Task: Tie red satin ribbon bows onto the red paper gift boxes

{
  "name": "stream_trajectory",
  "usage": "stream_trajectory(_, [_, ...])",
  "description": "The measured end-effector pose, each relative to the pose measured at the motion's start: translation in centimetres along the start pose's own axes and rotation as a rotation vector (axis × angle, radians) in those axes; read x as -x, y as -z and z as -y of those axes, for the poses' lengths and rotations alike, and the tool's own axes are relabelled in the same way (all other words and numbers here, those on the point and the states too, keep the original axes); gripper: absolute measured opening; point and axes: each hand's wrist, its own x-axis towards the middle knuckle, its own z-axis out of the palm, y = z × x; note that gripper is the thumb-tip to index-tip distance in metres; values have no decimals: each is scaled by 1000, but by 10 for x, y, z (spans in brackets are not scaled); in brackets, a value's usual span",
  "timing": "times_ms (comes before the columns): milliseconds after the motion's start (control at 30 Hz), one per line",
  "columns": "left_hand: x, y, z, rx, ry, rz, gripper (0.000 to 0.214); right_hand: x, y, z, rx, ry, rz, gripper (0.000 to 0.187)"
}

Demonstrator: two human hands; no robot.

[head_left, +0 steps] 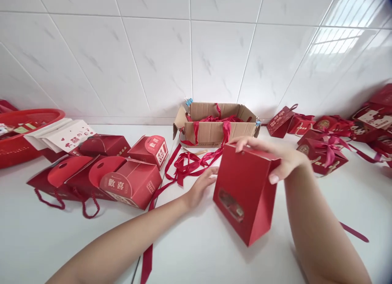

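A red paper gift box (241, 186), tall with a small clear window low on its front, stands tilted over the white table in the middle of the head view. From above, my right hand (280, 155) grips its top edge, thumb on the right side and fingers over the back. To the left of the box is my left hand (199, 190), its fingers stretched towards the box's left edge. Whether those fingertips touch the box I cannot tell. Loose dark-red ribbon (186, 163) lies tangled on the table just behind my left hand.
A cardboard box (211, 133) holding red ribbons stands against the tiled wall. Several red gift boxes (131, 182) sit at left, near a red plastic basket (27, 149). More boxes with ribbon bows (324, 151) are grouped at right. A ribbon strip (355, 233) lies at the right front.
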Motion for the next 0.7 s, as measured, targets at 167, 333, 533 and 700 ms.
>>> stream_trajectory(167, [2, 1, -5, 570, 143, 217, 61, -30, -5, -39, -201, 154, 231, 69])
stream_trajectory(333, [5, -2, -5, 579, 156, 31, 42, -27, 1, -47, -198, 150, 157, 84])
stream_trajectory(533, [3, -4, -7, 315, -16, -283, 41, -12, 7, -26, 96, -110, -164, 61])
stream_trajectory(700, [-2, 4, 1, 110, -178, -247, 42, -8, 0, -13, 199, -36, -192, 36])
